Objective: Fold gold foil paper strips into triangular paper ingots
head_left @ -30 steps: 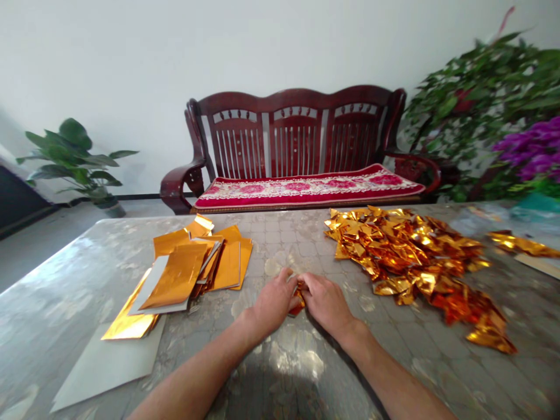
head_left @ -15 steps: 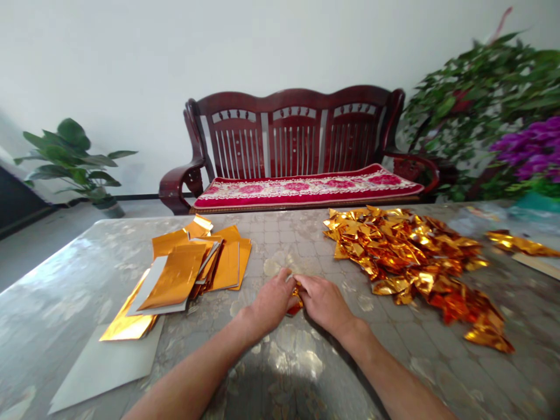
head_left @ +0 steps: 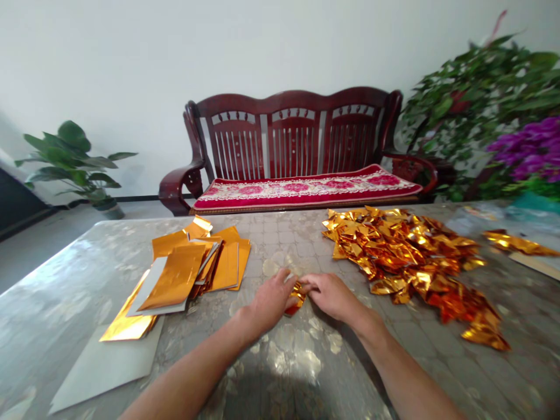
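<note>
Between my two hands, low over the table, is a small piece of gold foil paper (head_left: 298,298), partly folded and creased. My left hand (head_left: 273,296) grips it from the left, its fingers covering much of it. On the other side my right hand (head_left: 329,293) pinches its right edge with bent fingertips. Flat gold foil sheets (head_left: 179,274) with pale backs lie in a loose stack to the left. A heap of folded gold foil pieces (head_left: 406,248) spreads across the table on the right.
A patterned grey cover lies on the table (head_left: 280,373). At the left front sits a pale sheet (head_left: 109,364). Clear plastic (head_left: 476,219) and a flat board (head_left: 536,265) are at the far right. Behind stands a dark red wooden bench (head_left: 291,140).
My right hand has shifted slightly to the right, and more of the foil paper between my hands now shows. My left hand stays almost in place.
</note>
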### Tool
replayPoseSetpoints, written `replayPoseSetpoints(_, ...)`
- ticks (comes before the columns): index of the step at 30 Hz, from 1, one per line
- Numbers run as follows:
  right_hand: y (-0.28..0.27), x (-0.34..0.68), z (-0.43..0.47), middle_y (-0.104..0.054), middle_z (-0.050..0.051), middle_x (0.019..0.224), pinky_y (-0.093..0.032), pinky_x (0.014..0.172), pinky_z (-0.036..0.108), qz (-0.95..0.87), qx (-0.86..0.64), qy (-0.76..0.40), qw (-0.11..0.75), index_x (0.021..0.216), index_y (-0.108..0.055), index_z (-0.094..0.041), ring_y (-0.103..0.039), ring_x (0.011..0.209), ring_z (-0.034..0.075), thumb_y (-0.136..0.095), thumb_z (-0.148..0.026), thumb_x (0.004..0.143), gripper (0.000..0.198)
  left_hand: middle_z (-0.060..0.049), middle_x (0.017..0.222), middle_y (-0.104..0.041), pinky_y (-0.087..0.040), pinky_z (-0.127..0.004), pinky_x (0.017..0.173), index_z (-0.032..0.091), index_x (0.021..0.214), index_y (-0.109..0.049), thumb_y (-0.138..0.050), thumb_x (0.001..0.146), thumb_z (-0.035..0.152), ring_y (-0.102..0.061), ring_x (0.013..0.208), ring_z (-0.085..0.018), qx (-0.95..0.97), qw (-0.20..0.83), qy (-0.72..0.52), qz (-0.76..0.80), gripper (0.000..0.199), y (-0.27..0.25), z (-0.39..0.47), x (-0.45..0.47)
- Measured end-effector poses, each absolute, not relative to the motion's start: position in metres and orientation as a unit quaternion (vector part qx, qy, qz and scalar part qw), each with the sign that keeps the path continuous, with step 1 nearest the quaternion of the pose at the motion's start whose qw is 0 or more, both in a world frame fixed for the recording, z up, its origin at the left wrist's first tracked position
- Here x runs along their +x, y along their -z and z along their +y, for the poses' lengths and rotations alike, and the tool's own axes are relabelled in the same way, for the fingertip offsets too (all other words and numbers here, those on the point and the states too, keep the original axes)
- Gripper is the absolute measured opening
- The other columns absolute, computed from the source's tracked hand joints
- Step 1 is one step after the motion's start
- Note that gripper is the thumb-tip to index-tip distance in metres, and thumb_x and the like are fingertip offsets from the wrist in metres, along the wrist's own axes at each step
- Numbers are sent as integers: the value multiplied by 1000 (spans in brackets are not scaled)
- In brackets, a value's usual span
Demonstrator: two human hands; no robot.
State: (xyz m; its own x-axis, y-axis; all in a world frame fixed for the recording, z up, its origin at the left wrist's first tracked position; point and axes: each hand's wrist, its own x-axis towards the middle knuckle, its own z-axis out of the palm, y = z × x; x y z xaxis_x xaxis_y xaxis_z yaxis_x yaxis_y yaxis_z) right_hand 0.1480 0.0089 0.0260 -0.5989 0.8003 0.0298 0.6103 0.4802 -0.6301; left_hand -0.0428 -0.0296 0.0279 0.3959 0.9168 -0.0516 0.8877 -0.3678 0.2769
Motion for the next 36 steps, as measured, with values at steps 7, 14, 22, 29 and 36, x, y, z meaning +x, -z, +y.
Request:
replayPoseSetpoints(7,-24,155,13,-78,-2,104,-48,83,24,-839,-427,-305,140,113,-73,-30,-71,98,17,-45,-4,70,58,-13,150,-44,-57,-40,92,22,138,-46,-54,95,22,-61,118,-28,855,47,-33,515,44,-24,-33,-44)
replayPoseSetpoints(14,-25,160,12,-77,-1,105,-50,85,25,-829,-395,-366,154,116,-72,-28,-71,100,17,-41,1,62,69,-13,142,-53,-58,-37,77,16,132,-52,-48,90,9,-65,96,-25,867,-47,17,495,43,-18,-36,-40)
replayPoseSetpoints(22,-18,160,20,-76,3,108,-52,90,30,-779,-337,-499,178,114,-73,-21,-71,97,18,-43,-3,63,62,-14,150,-46,-57,-35,76,16,142,-44,-45,93,13,-65,99,-25,863,-63,43,500,49,-21,-37,-39)
replayPoseSetpoints(29,-9,153,23,-73,4,95,-48,87,29,-868,-363,-246,232,93,-79,-25,-66,93,18,-48,-4,79,41,-12,151,-45,-57,-42,87,23,140,-47,-50,96,28,-64,110,-29,870,37,-6,491,44,-24,-28,-50)
replayPoseSetpoints(36,-4,150,20,-69,3,91,-46,84,25,-895,-341,-192,215,97,-78,-26,-62,93,16,-53,-10,89,31,-7,146,-48,-43,-36,110,26,133,-56,-45,90,10,-52,129,-19,855,199,-173,447,47,-34,-33,-92)
